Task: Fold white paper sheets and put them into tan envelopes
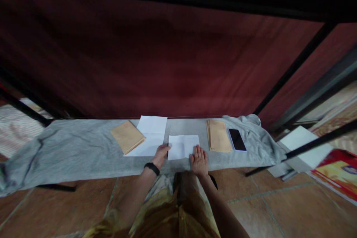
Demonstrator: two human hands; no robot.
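Observation:
A folded white sheet of paper [182, 145] lies on the grey cloth [75, 148] in front of me. My left hand [161, 154] grips the sheet's left edge, fingers curled on it. My right hand [199, 160] lies flat, fingers stretched out, pressing the sheet's lower right corner. A larger stack of white paper [150, 131] sits just left of it, partly under a tan envelope [127, 136].
A stack of tan envelopes [218, 135] and a dark phone [237, 139] lie to the right on the cloth. More white sheets [304, 145] and a red and yellow printed item [337, 173] rest at far right. A dark red wall rises behind; tiled floor below.

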